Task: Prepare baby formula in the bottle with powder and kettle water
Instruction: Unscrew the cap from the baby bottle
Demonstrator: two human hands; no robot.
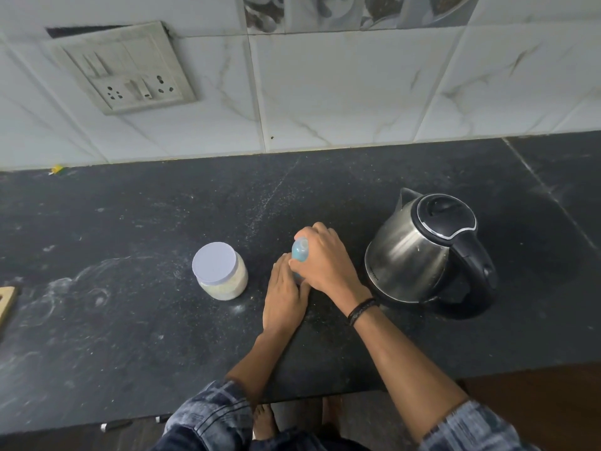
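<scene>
The blue baby bottle [298, 255] stands upright on the tabletop [130, 336]. The right hand [325, 262] grips its top and the left hand [286, 297] touches its base, whether gripping I cannot tell. The powder jar [219, 271] is at 9 o'clock, the kettle [422, 255] at 3.

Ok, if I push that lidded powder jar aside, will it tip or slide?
The powder jar looks squat and wide, so it should probably slide rather than tip. It seems nearly full, so likely hefty for its size. The counter looks smooth and dusty, so it may skid easily.
</scene>
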